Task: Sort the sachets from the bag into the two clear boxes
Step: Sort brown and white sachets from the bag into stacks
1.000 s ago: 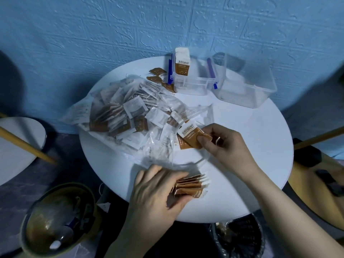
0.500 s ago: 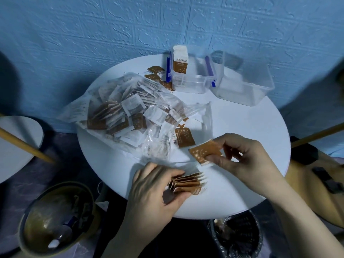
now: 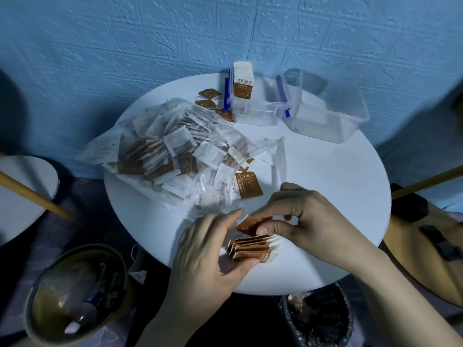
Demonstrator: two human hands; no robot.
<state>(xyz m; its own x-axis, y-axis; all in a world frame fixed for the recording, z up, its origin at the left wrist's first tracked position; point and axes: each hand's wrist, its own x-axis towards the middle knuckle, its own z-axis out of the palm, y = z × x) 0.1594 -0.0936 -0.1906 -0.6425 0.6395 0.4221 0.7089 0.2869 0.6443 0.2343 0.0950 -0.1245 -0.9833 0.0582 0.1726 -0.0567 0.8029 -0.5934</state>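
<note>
r hand pinches sachet | just above stack gripped by l hand

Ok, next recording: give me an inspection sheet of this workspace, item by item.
Surface: round white table.
Job's things: open bag of sachets; clear box with blue clips holding upright sachets; second clear box, contents unclear.
Clutter: loose brown sachets beside the clipped box.
Hands: left hand grips a brown sachet stack; right hand pinches one brown sachet above it.
Cables: nothing seen.
Surroundings: blue wall, bin below.
</note>
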